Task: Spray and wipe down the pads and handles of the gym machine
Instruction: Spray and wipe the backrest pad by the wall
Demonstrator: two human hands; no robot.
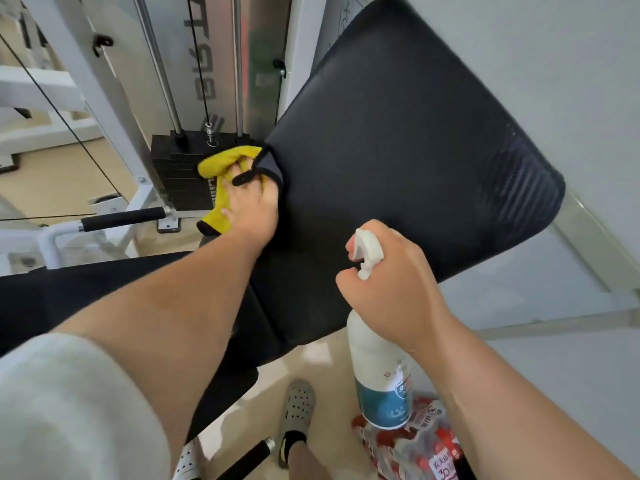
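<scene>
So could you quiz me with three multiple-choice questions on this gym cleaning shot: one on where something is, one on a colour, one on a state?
1. Where is the cloth?
A. at the left edge of the black pad
B. on the floor
C. draped over the weight stack

2. What colour is the cloth mainly?
A. red
B. yellow
C. white

3. What is the right hand doing?
A. hanging empty
B. resting flat on the pad
C. gripping the spray bottle

Answers: A, the left hand presses it against that pad edge; B, it is yellow with dark trim; C, its fingers curl around the trigger head.
</scene>
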